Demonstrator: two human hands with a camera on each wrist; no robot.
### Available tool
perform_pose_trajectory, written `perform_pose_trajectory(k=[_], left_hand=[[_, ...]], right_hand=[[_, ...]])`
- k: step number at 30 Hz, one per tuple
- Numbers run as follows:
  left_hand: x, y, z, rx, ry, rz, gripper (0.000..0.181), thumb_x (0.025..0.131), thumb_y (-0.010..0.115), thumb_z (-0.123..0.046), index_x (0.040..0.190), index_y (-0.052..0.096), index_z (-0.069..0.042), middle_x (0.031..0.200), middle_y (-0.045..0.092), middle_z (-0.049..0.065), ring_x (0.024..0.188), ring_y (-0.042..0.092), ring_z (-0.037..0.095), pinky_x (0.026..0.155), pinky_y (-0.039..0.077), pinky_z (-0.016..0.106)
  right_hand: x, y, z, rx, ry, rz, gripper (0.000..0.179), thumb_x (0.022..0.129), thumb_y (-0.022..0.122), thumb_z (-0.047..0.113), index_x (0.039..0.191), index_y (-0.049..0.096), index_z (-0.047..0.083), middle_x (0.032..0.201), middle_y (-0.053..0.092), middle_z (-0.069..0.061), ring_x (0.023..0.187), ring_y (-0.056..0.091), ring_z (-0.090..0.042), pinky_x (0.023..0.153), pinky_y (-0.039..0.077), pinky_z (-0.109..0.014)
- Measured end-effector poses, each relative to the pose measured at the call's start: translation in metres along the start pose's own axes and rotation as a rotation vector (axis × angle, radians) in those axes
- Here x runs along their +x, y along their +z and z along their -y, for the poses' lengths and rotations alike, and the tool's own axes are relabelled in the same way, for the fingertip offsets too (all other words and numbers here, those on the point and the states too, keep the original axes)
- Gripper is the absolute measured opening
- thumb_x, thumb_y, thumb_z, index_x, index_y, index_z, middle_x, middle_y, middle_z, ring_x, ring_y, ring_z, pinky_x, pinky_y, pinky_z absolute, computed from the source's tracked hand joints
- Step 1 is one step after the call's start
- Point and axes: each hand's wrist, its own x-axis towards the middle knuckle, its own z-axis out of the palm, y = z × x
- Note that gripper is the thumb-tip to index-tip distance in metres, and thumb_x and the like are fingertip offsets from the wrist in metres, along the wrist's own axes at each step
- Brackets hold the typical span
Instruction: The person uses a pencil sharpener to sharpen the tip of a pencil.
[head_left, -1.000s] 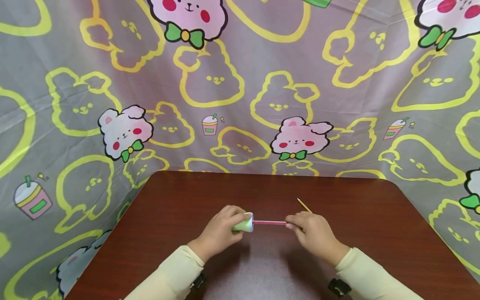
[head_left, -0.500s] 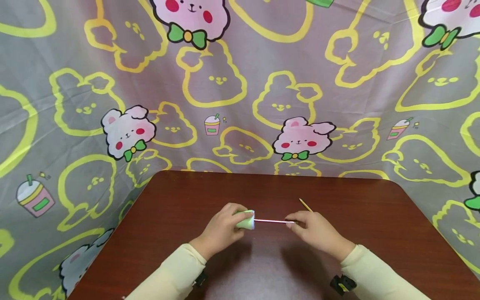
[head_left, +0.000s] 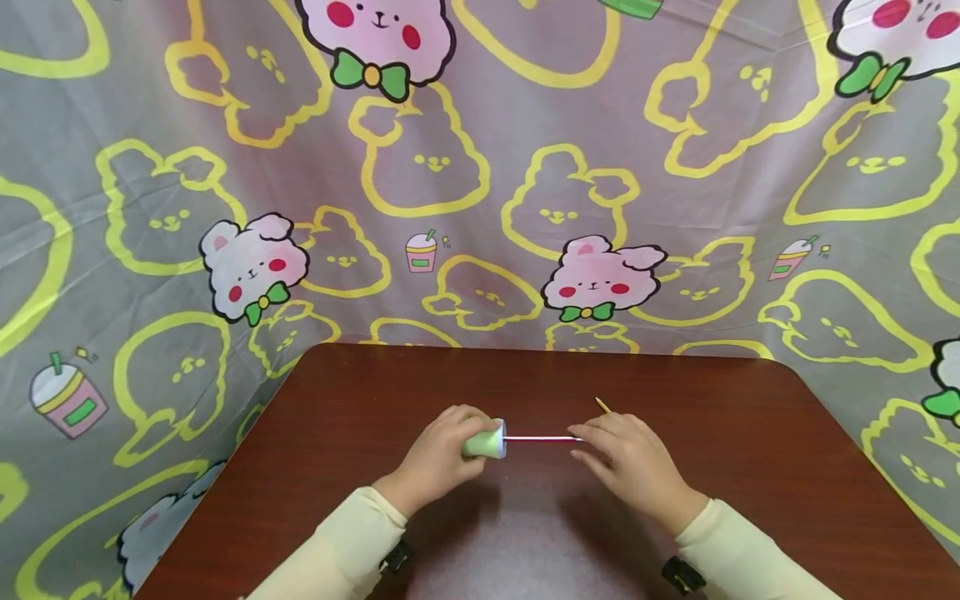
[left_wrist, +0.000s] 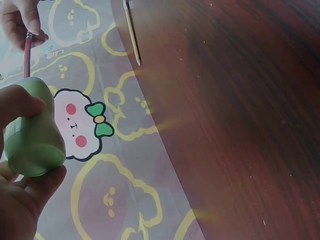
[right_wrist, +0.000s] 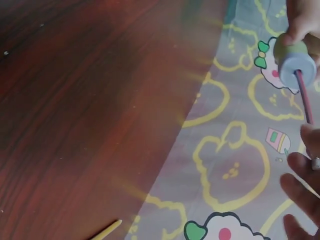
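Left hand: wrapped round the green sharpener, fingers over the top, thumb side toward the body; its white end faces the right hand. Red pencil sits in the hole there, spanning the gap between the hands. Long axis of sharpener and pencil alike runs left to right, near level, in line. Pencil lies straight to the left of the right fingertips, which meet only its free end; right hand is the nearer to that end, left hand the nearer to the hole. Right fingers lightly bent, thumb seemingly a little apart; whether they pinch the pencil or merely touch it, cannot tell. Both hands held above the table, shadows showing below. Far edge well beyond both hands, side edges well out to either side, so room looks ample for drawing the hands apart or turning the pencil. Nearest obstacle: a yellow pencil, lying just beyond the right hand, partly hidden by it. Patterned curtain hangs past the far edge.
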Motion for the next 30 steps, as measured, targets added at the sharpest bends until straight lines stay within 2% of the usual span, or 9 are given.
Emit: perform_pose_trajectory(k=[4, 9, 16, 19, 21, 23, 26, 28, 30], left_hand=[[-0.001, -0.002, -0.001, -0.045, -0.041, 0.034, 0.048, 0.064, 0.078, -0.001, 0.11, 0.069, -0.01, 0.101, 0.064, 0.002, 0.093, 0.059, 0.017, 0.08, 0.051, 0.03], [-0.003, -0.002, -0.002, -0.079, -0.081, 0.077, 0.048, 0.064, 0.078, -0.002, 0.11, 0.069, -0.01, 0.102, 0.064, 0.001, 0.092, 0.059, 0.016, 0.079, 0.05, 0.029], [-0.004, 0.0, -0.003, -0.024, -0.019, 0.049, 0.047, 0.062, 0.077, -0.002, 0.108, 0.07, -0.01, 0.101, 0.064, 0.001, 0.092, 0.059, 0.017, 0.08, 0.05, 0.029], [-0.005, 0.001, -0.002, 0.04, 0.042, 0.016, 0.047, 0.061, 0.077, -0.002, 0.107, 0.072, -0.012, 0.101, 0.064, 0.001, 0.093, 0.059, 0.018, 0.08, 0.051, 0.029], [-0.005, 0.002, -0.002, 0.088, 0.096, -0.012, 0.047, 0.06, 0.078, -0.002, 0.105, 0.073, -0.013, 0.101, 0.063, 0.003, 0.094, 0.059, 0.019, 0.078, 0.052, 0.029], [-0.005, 0.002, -0.003, 0.133, 0.154, -0.048, 0.046, 0.06, 0.079, -0.001, 0.103, 0.073, -0.015, 0.101, 0.063, 0.004, 0.095, 0.06, 0.02, 0.076, 0.053, 0.029], [-0.005, 0.004, -0.002, 0.166, 0.228, -0.085, 0.043, 0.06, 0.077, 0.002, 0.1, 0.073, -0.015, 0.102, 0.063, 0.006, 0.096, 0.06, 0.021, 0.073, 0.055, 0.029], [-0.006, 0.005, -0.001, 0.181, 0.254, -0.104, 0.044, 0.06, 0.076, 0.002, 0.099, 0.073, -0.016, 0.102, 0.063, 0.006, 0.096, 0.06, 0.021, 0.072, 0.055, 0.028], [-0.007, 0.006, -0.001, 0.182, 0.248, -0.109, 0.044, 0.059, 0.076, 0.002, 0.1, 0.073, -0.016, 0.102, 0.062, 0.006, 0.096, 0.06, 0.021, 0.072, 0.055, 0.028]], right_hand=[[0.0, 0.005, 0.001, -0.03, -0.089, -0.077, 0.04, 0.102, 0.044, 0.035, 0.091, 0.072, 0.008, 0.081, 0.067, 0.003, 0.073, 0.061, -0.015, 0.069, 0.047, -0.036], [-0.001, 0.01, 0.003, -0.073, -0.153, -0.135, 0.037, 0.103, 0.044, 0.027, 0.087, 0.071, 0.007, 0.076, 0.065, 0.002, 0.068, 0.059, -0.015, 0.063, 0.046, -0.035], [-0.003, 0.011, 0.007, -0.08, -0.098, -0.094, 0.038, 0.103, 0.044, 0.027, 0.082, 0.069, 0.008, 0.069, 0.063, 0.003, 0.062, 0.056, -0.015, 0.058, 0.046, -0.032], [-0.003, 0.008, 0.011, -0.021, 0.019, 0.01, 0.018, 0.093, 0.063, 0.02, 0.081, 0.071, 0.01, 0.069, 0.065, 0.005, 0.062, 0.058, -0.012, 0.056, 0.048, -0.03], [-0.002, 0.004, 0.014, 0.085, 0.164, 0.147, 0.006, 0.085, 0.07, 0.016, 0.083, 0.073, 0.011, 0.073, 0.069, 0.006, 0.067, 0.062, -0.008, 0.058, 0.05, -0.029], [0.001, -0.001, 0.015, 0.234, 0.341, 0.309, 0.004, 0.082, 0.073, 0.015, 0.085, 0.074, 0.012, 0.074, 0.069, 0.006, 0.069, 0.062, -0.005, 0.06, 0.051, -0.028], [0.005, -0.006, 0.012, 0.547, 0.608, 0.512, 0.01, 0.089, 0.066, 0.013, 0.085, 0.073, 0.007, 0.067, 0.063, 0.004, 0.063, 0.057, -0.005, 0.057, 0.049, -0.027], [0.008, -0.008, 0.01, 0.687, 0.701, 0.576, 0.013, 0.09, 0.063, 0.012, 0.084, 0.071, 0.004, 0.061, 0.055, 0.003, 0.057, 0.05, -0.005, 0.052, 0.046, -0.025], [0.01, -0.008, 0.008, 0.735, 0.722, 0.603, 0.012, 0.09, 0.062, 0.01, 0.083, 0.069, 0.003, 0.06, 0.051, 0.004, 0.055, 0.048, -0.004, 0.051, 0.044, -0.023]])
